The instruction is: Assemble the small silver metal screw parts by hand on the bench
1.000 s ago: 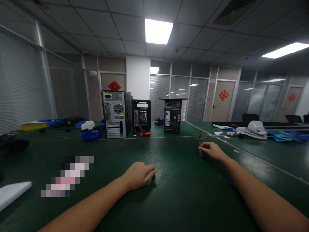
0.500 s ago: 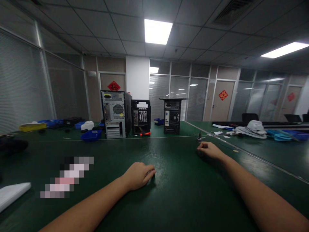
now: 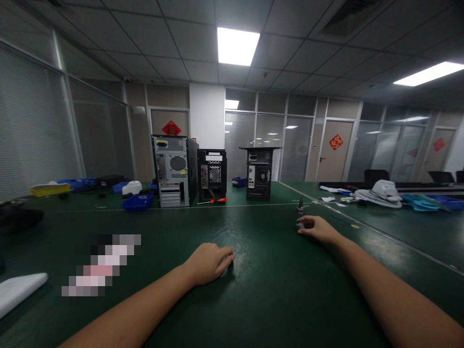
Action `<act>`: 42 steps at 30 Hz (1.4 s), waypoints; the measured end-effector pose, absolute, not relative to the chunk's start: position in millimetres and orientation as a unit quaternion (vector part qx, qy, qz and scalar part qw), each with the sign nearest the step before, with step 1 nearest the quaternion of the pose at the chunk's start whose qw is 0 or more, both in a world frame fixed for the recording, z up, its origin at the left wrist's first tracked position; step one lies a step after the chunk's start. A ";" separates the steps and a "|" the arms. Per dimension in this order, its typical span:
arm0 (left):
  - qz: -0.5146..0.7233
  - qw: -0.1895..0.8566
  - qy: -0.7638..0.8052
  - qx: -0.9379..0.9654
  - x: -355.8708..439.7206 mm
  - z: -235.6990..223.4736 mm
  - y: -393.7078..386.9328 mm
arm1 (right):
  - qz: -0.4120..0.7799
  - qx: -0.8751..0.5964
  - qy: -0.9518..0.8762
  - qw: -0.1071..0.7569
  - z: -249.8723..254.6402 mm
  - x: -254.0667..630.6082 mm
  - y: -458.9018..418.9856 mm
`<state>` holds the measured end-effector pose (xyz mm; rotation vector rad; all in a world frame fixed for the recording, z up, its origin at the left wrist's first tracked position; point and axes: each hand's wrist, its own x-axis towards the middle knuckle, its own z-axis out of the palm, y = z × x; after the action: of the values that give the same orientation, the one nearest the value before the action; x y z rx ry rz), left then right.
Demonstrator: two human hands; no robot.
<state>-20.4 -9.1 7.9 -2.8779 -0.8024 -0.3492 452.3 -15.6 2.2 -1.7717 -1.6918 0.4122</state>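
Observation:
My left hand rests on the green table, its fingers curled together. A small greyish bit shows between the thumb and fingers, too hidden to name. Farther off on the right, my right hand is low over the table with thumb and fingers parted. At its fingertips sits a small silvery piece, whose kind I cannot make out. Just behind that piece stands a small upright metal part, dark and narrow at the top.
Three computer cases stand at the back: a tall one, a black one and another. A red screwdriver lies before them. Blue tray is left; white cap is right; a white slab lies near left.
My right hand's fingers have parted from a pinch, and a small silvery piece now shows at their tips. The hand has shifted slightly toward me. My left hand stays put.

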 end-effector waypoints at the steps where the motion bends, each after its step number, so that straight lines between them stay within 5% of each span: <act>1: -0.115 0.064 -0.266 -0.955 -20.5 8.4 -9.4 | 0.148 -0.674 -0.653 0.313 2.0 450.3 -15.4; 20: -0.113 0.059 -0.282 -0.951 -21.1 8.1 -8.4 | 0.021 -0.401 -0.904 0.143 42.1 219.2 -63.3; 42: -0.113 0.081 -0.298 -0.944 -18.7 7.8 -9.4 | -0.039 -0.406 -0.900 0.152 27.3 201.3 -65.7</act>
<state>-18.7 -9.4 7.8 -2.8229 -0.8914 -0.3386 201.3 -65.7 27.3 -1.1665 -2.5839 -0.1112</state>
